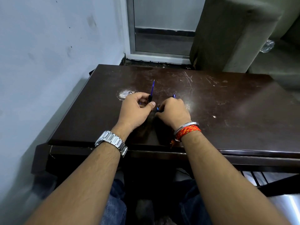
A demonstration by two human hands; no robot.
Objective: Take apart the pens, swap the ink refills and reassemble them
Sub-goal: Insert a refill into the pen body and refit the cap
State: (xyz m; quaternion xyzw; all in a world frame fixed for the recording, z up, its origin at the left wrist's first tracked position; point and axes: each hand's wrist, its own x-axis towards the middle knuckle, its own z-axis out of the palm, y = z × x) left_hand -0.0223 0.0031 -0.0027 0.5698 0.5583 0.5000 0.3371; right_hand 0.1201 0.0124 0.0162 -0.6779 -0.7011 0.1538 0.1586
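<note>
Two hands worked low over the dark counter [211, 101] — the left hand [135, 109] pinched a blue pen [151, 90], tip pointing away; the right hand [172, 111] curled around small blue parts [174, 96]. Loosened pieces risked rolling off the slick, scratched surface.

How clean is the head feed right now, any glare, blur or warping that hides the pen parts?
Head view: glare patch on the table just right of the right hand; wide-angle bending at the edges; forearms soft at the bottom; dark shadow between the wrists; the left hand holds a blue pen, sharp enough, but the small blue parts under the right hand's grip are mostly hidden.
</note>
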